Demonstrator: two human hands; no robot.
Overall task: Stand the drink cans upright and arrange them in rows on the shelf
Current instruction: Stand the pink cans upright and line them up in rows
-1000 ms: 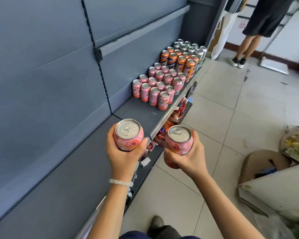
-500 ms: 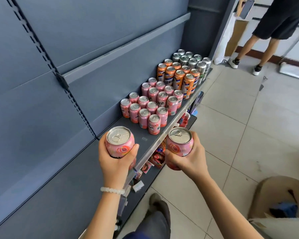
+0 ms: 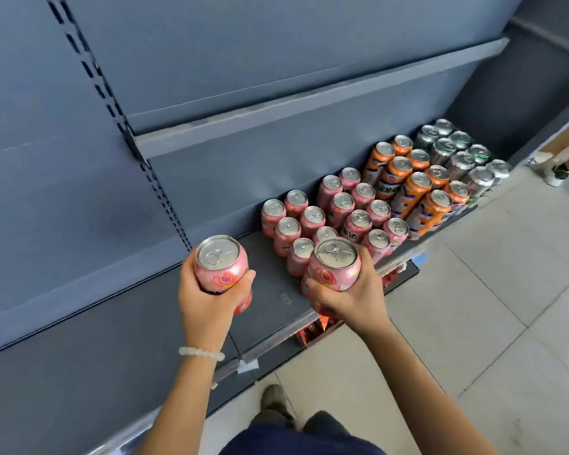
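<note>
the left hand (image 3: 207, 300) grasps a pink can (image 3: 220, 266) upright, lid up, above the shelf (image 3: 273, 303). the right hand (image 3: 349, 293) grasps a second pink can (image 3: 335, 269) upright, just before the pink rows (image 3: 329, 218); beyond stand orange cans (image 3: 408, 185), their chinese lettering blurred, then silver cans (image 3: 457, 152).

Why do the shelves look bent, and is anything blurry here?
Head view: the wide-angle lens bows the shelf edges; the orange cans lean outward and look soft. The pink can in the left hand is sharp, with mild glare on its lid.
</note>
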